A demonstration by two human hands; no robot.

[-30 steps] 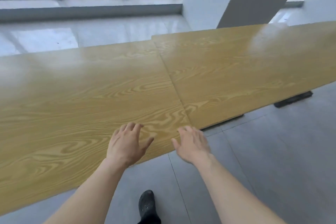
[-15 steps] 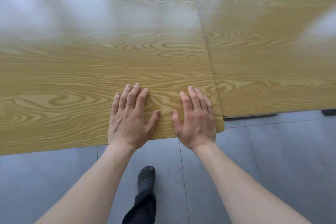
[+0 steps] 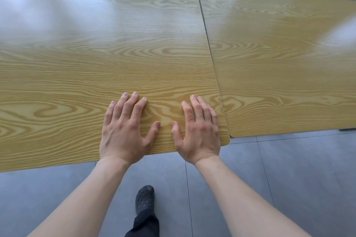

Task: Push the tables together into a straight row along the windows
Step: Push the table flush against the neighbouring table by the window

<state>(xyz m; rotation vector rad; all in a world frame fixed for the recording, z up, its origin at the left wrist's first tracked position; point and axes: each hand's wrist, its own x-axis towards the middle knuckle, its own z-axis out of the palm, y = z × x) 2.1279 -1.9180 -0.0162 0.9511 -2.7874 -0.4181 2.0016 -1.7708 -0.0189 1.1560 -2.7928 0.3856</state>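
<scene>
Grey floor tiles (image 3: 289, 179) run under two wood-grain desks, sides nearly touching. Left hand (image 3: 123, 131) and right hand (image 3: 198, 131) press flat, fingers spread, holding nothing, on the left desk (image 3: 115, 54), whose near edge sticks out past the right desk (image 3: 279, 63). Glossy tops look slippery; pushing the edge seems surer.

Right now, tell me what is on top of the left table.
Both hands lie flat on the left table near its right front corner: left hand, right hand. Nothing else shows on it. The wood beneath the palms is covered.
</scene>
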